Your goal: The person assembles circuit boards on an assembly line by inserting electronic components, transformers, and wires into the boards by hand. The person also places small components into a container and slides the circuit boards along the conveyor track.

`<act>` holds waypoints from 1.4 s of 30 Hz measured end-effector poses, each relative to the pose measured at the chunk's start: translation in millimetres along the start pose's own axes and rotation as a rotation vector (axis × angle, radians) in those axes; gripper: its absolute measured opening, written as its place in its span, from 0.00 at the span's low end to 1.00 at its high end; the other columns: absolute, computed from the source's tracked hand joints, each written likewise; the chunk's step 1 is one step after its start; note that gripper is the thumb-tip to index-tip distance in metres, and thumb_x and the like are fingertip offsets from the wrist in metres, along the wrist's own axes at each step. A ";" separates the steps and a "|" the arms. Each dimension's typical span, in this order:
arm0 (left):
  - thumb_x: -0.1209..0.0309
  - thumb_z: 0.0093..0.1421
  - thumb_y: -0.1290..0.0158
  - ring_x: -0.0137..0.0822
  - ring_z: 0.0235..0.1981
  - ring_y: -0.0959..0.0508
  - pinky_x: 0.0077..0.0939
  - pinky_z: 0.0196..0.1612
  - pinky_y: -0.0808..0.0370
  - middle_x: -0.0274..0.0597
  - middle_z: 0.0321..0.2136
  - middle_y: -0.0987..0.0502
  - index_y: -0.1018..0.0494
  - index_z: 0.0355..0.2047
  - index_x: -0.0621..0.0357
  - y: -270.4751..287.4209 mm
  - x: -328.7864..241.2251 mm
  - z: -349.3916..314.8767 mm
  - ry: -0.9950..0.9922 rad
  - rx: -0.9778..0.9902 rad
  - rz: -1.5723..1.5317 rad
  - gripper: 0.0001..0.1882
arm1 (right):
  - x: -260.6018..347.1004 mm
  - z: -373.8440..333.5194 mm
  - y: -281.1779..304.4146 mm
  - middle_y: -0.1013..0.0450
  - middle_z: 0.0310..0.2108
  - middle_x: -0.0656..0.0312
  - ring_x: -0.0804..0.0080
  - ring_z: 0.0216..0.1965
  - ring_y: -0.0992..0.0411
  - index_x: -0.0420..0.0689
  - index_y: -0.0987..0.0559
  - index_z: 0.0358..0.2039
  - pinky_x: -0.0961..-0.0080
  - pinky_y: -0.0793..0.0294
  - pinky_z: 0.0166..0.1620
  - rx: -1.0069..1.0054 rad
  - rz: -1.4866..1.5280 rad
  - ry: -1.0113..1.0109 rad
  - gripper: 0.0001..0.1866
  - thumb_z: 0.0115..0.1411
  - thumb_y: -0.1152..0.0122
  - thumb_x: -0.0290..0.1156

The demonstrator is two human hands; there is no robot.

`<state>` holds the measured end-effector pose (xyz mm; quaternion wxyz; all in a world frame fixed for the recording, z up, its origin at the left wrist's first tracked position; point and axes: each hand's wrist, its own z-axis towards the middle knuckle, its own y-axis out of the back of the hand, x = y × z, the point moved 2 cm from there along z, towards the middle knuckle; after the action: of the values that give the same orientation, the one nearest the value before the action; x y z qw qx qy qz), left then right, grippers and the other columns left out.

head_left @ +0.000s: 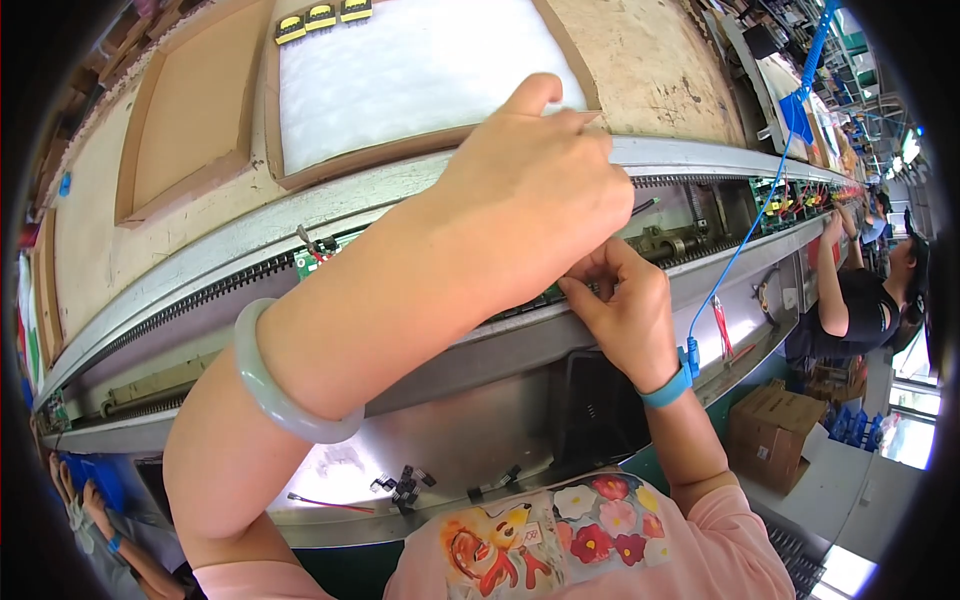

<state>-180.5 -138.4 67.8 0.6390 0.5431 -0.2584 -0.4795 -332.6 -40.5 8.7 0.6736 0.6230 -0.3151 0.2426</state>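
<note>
My left hand (pixel 550 175) reaches across the conveyor track with its fingers curled. Its fingertips are turned away, so anything in them is hidden. Just below it, my right hand (pixel 630 305) has thumb and fingers brought together over the track. What they pinch is too small and covered to make out. A sliver of green circuit board (pixel 552 296) shows beside the right thumb. Another green circuit board (pixel 308 262) with wires stands on the track, partly behind my left forearm. A pale bracelet (pixel 268 385) circles the left arm, and a blue wrist strap (pixel 668 390) the right.
Beyond the metal rail (pixel 390 190), a shallow box lined with white foam (pixel 420 80) holds yellow-and-black components (pixel 320 17). Black connectors (pixel 404 486) lie in the steel tray nearest me. A blue coiled cord (pixel 745 240) crosses at right. Co-workers (pixel 860 300) work on both sides.
</note>
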 end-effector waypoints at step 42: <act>0.64 0.43 0.43 0.31 0.37 0.24 0.38 0.68 0.52 0.23 0.14 0.24 0.21 0.12 0.36 0.5 -17.0 -14.3 -0.166 -0.348 0.329 0.06 | 2.5 3.4 1.8 0.23 0.21 0.61 0.84 0.22 0.30 0.33 0.21 0.28 0.82 0.30 0.28 0.022 0.110 0.066 0.04 0.52 0.35 0.19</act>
<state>-175.0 -116.9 67.5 0.7690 0.3343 -0.3082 -0.4493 -332.6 -43.8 11.8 0.6622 0.6038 -0.3239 0.3032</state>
